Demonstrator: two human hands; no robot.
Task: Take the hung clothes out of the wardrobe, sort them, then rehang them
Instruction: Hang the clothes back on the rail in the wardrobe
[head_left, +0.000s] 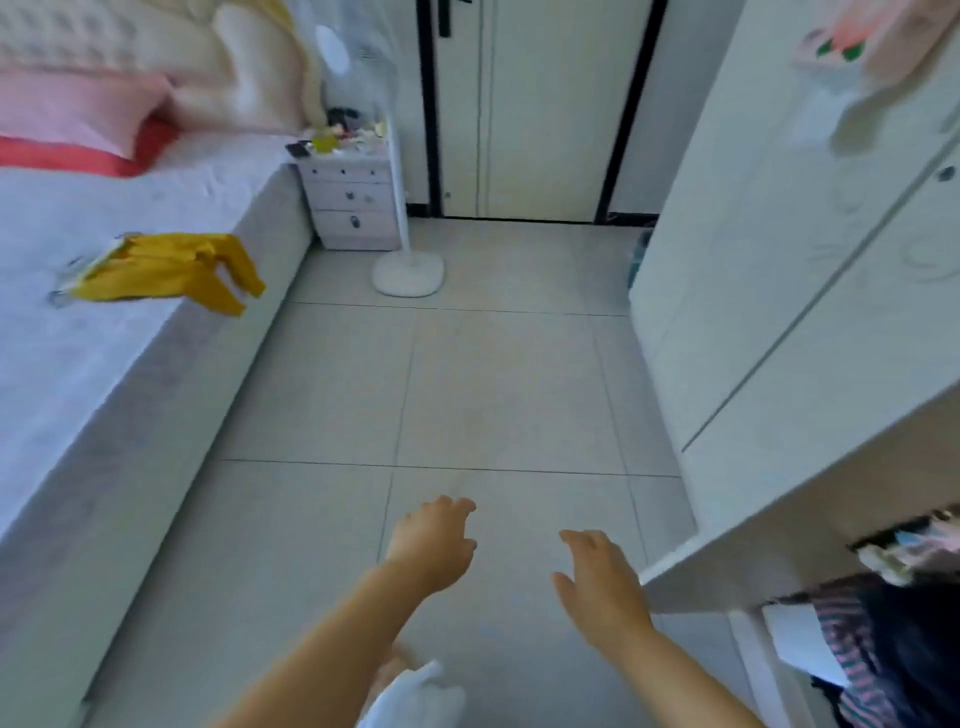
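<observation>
You're holding both your left hand (434, 543) and right hand (602, 587) out empty, fingers loosely apart, probably because that yellow garment (171, 273) is sitting on the bed (78, 374) while the hung clothes (878, 649) are waiting in the open wardrobe (789, 291) beside your right hand.

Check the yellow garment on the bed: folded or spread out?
Loosely spread, not folded. The yellow garment lies flat on the bed near its edge, one end hanging over. It may be on a hanger; too blurred to tell.
</observation>
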